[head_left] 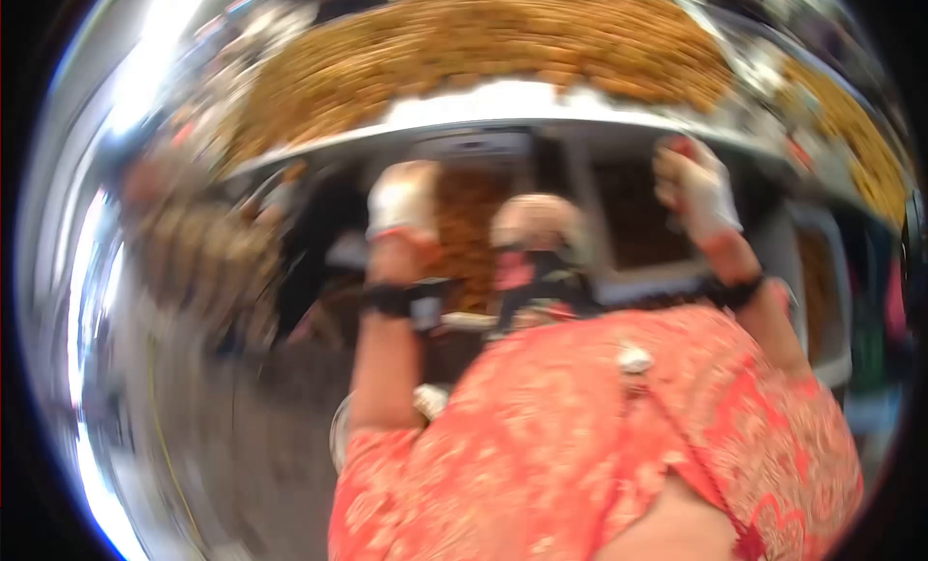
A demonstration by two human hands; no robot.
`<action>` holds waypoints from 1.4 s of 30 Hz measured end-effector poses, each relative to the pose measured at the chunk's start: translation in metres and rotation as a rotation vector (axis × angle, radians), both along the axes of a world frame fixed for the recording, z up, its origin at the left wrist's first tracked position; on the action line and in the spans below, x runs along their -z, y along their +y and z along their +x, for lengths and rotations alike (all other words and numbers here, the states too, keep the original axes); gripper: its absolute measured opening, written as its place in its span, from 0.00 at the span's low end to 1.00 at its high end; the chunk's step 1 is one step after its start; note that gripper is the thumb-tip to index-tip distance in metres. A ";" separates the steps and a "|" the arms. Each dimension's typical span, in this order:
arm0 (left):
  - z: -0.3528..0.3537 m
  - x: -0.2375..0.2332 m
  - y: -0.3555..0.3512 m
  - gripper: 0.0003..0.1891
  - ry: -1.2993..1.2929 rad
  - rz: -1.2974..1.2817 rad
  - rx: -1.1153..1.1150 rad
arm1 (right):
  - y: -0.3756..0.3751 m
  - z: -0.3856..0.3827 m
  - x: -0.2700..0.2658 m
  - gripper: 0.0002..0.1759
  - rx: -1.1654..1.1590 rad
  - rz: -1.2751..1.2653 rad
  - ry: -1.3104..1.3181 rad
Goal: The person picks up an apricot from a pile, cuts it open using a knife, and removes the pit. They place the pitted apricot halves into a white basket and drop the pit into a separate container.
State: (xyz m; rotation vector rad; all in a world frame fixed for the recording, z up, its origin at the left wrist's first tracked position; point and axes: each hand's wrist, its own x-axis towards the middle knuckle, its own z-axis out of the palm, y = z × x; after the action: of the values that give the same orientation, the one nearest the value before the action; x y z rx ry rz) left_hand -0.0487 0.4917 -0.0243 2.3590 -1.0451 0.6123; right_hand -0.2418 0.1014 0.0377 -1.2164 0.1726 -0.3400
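My left hand (404, 199), in a white covering, is over the left side of a bin of orange-brown pieces (474, 228), by the table's near edge. Motion blur smears its fingers, so their state and anything in them cannot be made out. To the right, my right hand (704, 189), also partly covered in white, is raised at the table edge beside a dark-bottomed bin (638, 208). Its fingers are curled, with a small red thing (682, 147) at the fingertips, too blurred to name.
A white-edged table (483, 105) bears a long heap of orange-brown pieces (483, 39). Another bin (822, 281) stands at the right, near a second heap (841, 126). A person in striped clothing (198, 261) is at the left. Grey floor (280, 464) shows below.
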 end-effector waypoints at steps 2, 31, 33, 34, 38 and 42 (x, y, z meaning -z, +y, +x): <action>-0.016 -0.050 -0.074 0.09 1.041 -0.908 -0.073 | -0.018 -0.016 0.005 0.07 0.207 -0.122 0.114; 0.194 0.055 -0.458 0.22 0.413 0.600 0.209 | -0.152 -0.055 0.106 0.15 0.227 -0.540 0.532; 0.190 0.056 -0.454 0.22 0.566 0.556 0.254 | -0.149 -0.056 0.104 0.16 0.235 -0.538 0.517; 0.174 0.044 -0.455 0.23 0.406 0.591 0.304 | -0.147 -0.058 0.101 0.16 0.218 -0.533 0.507; 0.133 -0.004 -0.447 0.21 0.274 0.357 0.275 | -0.142 -0.064 0.101 0.18 0.291 -0.634 0.549; 0.084 -0.056 -0.418 0.22 0.687 0.143 0.188 | -0.133 -0.068 0.084 0.17 0.401 -0.680 0.529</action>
State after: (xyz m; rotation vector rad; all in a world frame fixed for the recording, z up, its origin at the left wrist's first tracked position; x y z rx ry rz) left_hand 0.0350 0.0737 0.0314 2.2755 -0.9780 -0.3416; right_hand -0.3095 -0.0315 -0.0464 -1.9369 0.8155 -0.4348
